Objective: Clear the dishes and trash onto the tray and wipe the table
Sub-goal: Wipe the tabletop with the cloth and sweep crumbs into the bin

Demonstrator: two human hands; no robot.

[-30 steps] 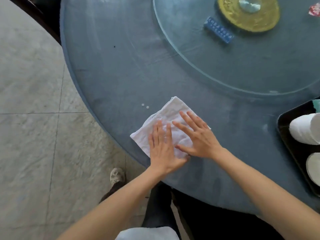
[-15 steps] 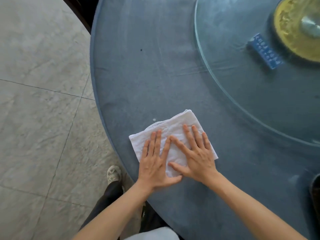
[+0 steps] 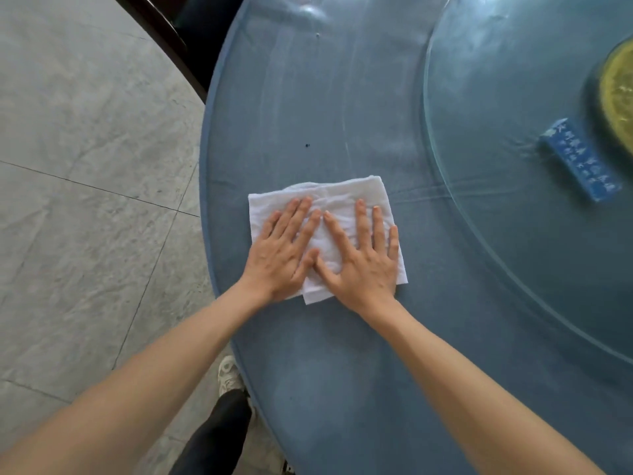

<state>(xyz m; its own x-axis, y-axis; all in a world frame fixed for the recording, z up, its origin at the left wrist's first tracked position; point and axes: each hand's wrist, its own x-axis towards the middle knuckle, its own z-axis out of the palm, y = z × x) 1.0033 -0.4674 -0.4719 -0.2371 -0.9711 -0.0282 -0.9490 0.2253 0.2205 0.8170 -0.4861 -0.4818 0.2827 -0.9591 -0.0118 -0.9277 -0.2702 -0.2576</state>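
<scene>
A folded white cloth (image 3: 329,228) is pressed flat against the table by both hands, no finger being curled round it. The left hand (image 3: 282,255) is laid on the cloth's left half with straight fingers pointing away from the body; the right hand (image 3: 364,265) is laid on the right half, its fingers spread, and the two thumbs are seen touching near the cloth's near edge. The cloth is placed on the round blue table (image 3: 342,371), close to its left rim. Farther right, a glass turntable (image 3: 496,97) is seen on the table, with a small blue box (image 3: 580,159) resting on it beside a yellow disc (image 3: 618,94). Grey floor tiles (image 3: 85,200) and a shoe (image 3: 229,373) are visible beyond the rim.
</scene>
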